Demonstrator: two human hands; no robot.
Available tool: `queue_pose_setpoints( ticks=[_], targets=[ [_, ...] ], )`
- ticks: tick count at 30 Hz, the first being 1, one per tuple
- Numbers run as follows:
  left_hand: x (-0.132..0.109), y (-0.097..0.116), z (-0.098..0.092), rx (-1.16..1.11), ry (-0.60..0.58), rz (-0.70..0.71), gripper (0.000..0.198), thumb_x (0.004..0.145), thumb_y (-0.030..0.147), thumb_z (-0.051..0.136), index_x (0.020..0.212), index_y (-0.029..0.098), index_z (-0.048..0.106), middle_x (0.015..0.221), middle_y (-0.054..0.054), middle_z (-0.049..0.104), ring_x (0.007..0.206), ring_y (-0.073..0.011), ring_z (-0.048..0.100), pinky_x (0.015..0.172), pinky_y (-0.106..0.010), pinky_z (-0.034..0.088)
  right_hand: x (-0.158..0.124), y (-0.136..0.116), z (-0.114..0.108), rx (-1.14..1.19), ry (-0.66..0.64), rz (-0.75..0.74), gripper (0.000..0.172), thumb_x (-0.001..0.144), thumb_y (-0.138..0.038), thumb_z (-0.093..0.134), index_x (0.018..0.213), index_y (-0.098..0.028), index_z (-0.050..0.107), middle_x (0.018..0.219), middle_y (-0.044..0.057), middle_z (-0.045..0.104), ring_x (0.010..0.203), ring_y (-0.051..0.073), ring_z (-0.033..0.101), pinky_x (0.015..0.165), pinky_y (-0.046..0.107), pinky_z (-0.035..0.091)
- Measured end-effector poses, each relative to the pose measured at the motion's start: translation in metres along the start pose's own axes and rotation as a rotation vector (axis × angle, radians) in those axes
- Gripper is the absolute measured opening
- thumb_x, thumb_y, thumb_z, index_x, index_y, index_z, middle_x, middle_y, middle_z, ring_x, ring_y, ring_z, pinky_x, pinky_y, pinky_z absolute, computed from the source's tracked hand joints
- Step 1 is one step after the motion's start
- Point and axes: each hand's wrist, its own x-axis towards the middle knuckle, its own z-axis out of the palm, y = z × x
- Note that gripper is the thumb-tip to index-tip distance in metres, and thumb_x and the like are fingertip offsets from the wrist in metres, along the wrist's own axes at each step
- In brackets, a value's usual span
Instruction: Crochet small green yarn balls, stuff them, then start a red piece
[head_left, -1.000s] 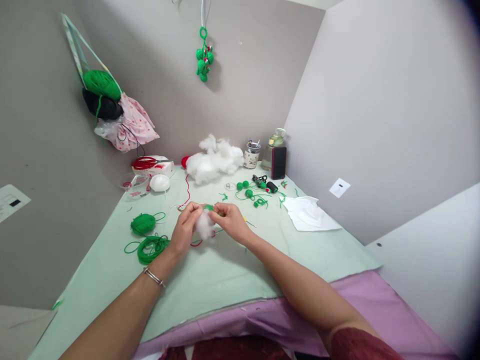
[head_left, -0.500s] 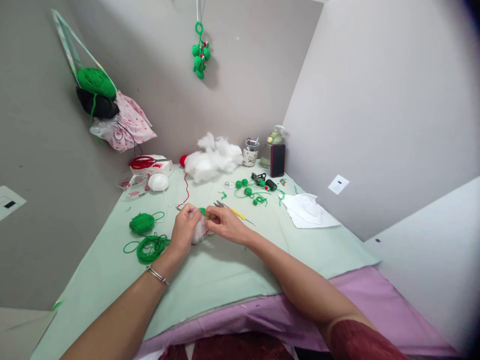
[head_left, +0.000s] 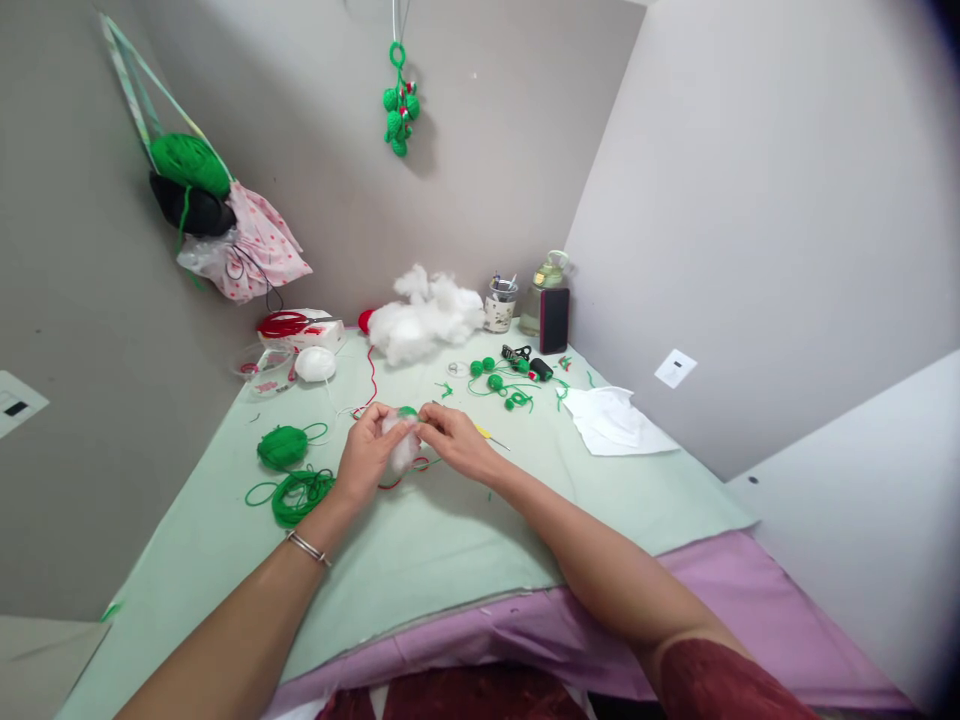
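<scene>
Over the middle of the table, my left hand (head_left: pixel 367 452) is closed on a fluffy tuft of white stuffing (head_left: pixel 403 452), its thumb pressed across the front. A small green crochet piece (head_left: pixel 407 412) shows at the top of the tuft, between the two hands. My right hand (head_left: pixel 459 442) has its thumb and fingers pinched together at the right edge of that piece; what exactly lies between the fingertips is partly hidden. Red yarn (head_left: pixel 390 486) loops on the cloth just below the tuft. A yellow-handled crochet hook (head_left: pixel 491 437) lies partly behind my right hand.
Green yarn balls (head_left: pixel 283 446) and a coil of green yarn (head_left: pixel 300 500) lie left. Behind are a white yarn ball (head_left: pixel 316 364), red scissors (head_left: pixel 283 323), a stuffing heap (head_left: pixel 427 318), a pen cup (head_left: pixel 500 306) and a phone (head_left: pixel 554 321). Small green balls (head_left: pixel 495 382) and white paper (head_left: pixel 619 422) sit right.
My right hand has shifted slightly up and right, its fingers pinching higher. The tuft has turned a little, and more of the red yarn shows beneath it. The scissor blades are now mostly covered.
</scene>
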Motion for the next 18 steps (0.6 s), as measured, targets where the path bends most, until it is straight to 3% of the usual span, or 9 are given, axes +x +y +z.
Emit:
queue_pose_setpoints(
  ticks=[6,13,18],
  targets=[
    [0.003,-0.008,-0.004,0.073,0.132,0.067,0.026,0.07,0.029,0.077,0.068,0.021,0.052,0.062,0.007,0.048,0.059,-0.0114,0.043,0.054,-0.022,0.034,-0.008,-0.016,0.004,0.013,-0.073,-0.033,0.019,0.081,-0.027,0.054,0.067,-0.022,0.041,0.061,-0.007,0.037,0.06,0.011,0.032,0.06,0.027,0.024],
    [-0.008,0.002,0.005,-0.037,0.021,0.029,0.029,0.077,0.043,0.076,0.078,0.021,0.058,0.069,0.004,0.056,0.061,-0.013,0.05,0.055,-0.023,0.041,0.002,0.001,0.004,0.157,0.037,0.064,0.033,0.085,-0.041,0.052,0.06,-0.022,0.041,0.057,-0.006,0.036,0.057,0.011,0.032,0.055,0.026,0.025],
    [-0.005,0.004,0.003,-0.115,-0.041,0.011,0.038,0.079,0.055,0.072,0.084,0.018,0.067,0.083,-0.002,0.066,0.075,-0.0162,0.059,0.066,-0.026,0.051,0.008,0.01,-0.004,0.254,0.072,0.092,0.035,0.081,-0.043,0.054,0.058,-0.023,0.037,0.057,-0.007,0.031,0.056,0.009,0.028,0.055,0.025,0.025]
  ],
)
